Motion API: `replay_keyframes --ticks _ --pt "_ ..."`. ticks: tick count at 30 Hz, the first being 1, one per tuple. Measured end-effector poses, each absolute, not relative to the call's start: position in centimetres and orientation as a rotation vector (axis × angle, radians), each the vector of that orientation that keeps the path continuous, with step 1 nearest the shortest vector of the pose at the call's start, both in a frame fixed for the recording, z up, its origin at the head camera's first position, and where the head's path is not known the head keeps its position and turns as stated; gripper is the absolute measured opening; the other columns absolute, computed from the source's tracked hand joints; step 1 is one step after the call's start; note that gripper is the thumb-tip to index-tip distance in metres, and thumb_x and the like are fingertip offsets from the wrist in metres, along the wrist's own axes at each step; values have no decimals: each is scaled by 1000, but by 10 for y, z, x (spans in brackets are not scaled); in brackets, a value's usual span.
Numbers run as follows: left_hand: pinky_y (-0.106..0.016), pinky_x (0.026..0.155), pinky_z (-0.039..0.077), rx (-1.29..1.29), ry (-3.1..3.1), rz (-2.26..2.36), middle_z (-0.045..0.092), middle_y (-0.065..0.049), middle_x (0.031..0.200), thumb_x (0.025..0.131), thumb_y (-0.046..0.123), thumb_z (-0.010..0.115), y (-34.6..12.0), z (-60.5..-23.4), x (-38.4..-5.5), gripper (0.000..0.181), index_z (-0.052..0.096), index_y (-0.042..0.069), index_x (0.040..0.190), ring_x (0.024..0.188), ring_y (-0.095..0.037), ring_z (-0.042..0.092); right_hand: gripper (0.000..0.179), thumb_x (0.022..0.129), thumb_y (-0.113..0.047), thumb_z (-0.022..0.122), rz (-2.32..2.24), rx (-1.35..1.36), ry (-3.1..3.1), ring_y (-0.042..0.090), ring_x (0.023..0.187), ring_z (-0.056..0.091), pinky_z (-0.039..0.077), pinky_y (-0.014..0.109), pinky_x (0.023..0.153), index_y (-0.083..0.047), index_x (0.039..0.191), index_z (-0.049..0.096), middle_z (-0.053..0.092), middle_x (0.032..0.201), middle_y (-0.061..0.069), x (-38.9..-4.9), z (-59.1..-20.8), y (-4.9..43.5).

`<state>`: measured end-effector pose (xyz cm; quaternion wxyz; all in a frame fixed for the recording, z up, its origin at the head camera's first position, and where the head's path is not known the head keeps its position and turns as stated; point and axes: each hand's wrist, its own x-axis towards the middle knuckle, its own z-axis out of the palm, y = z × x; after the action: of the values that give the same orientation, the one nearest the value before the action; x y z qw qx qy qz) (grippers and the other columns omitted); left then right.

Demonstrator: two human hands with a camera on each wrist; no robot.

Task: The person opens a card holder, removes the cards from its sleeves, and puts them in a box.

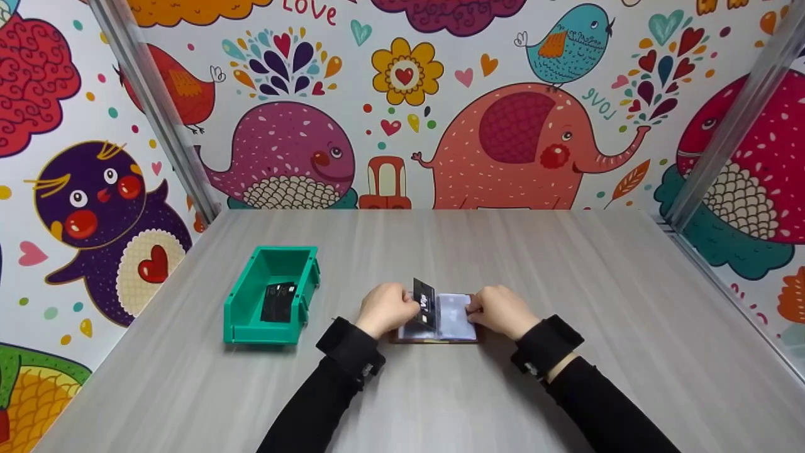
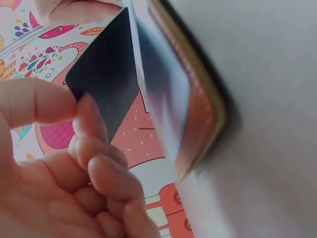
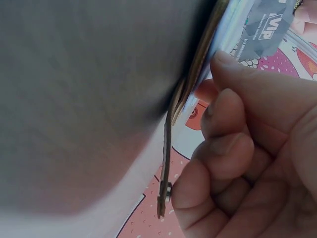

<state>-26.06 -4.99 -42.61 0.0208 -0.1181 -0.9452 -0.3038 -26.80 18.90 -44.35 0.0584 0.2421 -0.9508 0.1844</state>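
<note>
Across the grey wood-grain table (image 1: 566, 352), which is walled on three sides by panels printed with cartoon animals (image 1: 528, 145), the things lie from large to small as follows. Left of centre stands a green plastic bin (image 1: 241, 308), open at the top, with a few black cards (image 1: 278, 301) lying flat on its floor. Near the middle of the table, well apart from the bin, an open card holder (image 1: 449, 318) lies flat, its brown cover showing along the near edge and its clear plastic sleeves facing up. The person's left hand (image 1: 385, 308), in a black sleeve, is at the holder's left side and pinches a black card (image 1: 424, 303) between thumb and fingertips; the card stands nearly upright over the left page, white lettering on its face. The left wrist view shows the same pinch on the card's corner, with the card's far edge lying against a clear sleeve of the holder. The right hand (image 1: 500, 311) is at the holder's right edge, fingers curled, and the right wrist view shows its fingertips pinching a clear sleeve (image 3: 233, 34) at the holder's edge, beside the brown cover (image 3: 166, 163) with its small snap stud.
</note>
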Motion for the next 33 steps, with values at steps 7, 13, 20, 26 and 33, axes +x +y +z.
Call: replay_keyframes --ticks 7,13,20,26,33 --pt "-31 55 36 -382 -2867 -849 39 6 55 76 11 58 -61 -418 -260 27 41 18 56 54 -15 43 12 77 -7 82 564 727 -2885 21 73 67 53 39 67 -6 89 80 74 84 5 -268 -443 188" --pt "-32 52 35 -335 -2831 -817 38 5 55 84 12 58 -75 -409 -259 36 39 17 55 53 -15 42 12 77 -7 83 570 728 -2885 18 71 65 52 37 65 -6 89 80 74 84 5 -267 -444 188" --pt "-32 52 34 -197 -2896 -757 42 2 59 94 15 59 -93 -400 -263 41 43 15 57 56 -18 45 8 77 -6 82 576 721 -2884 12 63 54 49 35 60 -7 85 80 72 79 1 -268 -444 188" --pt "-41 63 43 -150 -2842 -716 54 -1 66 95 17 63 -108 -395 -262 38 51 12 59 62 -21 52 9 77 -7 82 571 737 -2879 14 65 59 51 36 63 -8 85 80 73 80 2 -268 -444 188" --pt "-50 74 47 -115 -2775 -760 65 -6 78 95 16 63 -125 -384 -260 33 57 11 63 75 -28 61 11 77 -8 83 571 709 -2888 20 72 66 53 39 65 -8 88 80 74 85 4 -267 -444 189"
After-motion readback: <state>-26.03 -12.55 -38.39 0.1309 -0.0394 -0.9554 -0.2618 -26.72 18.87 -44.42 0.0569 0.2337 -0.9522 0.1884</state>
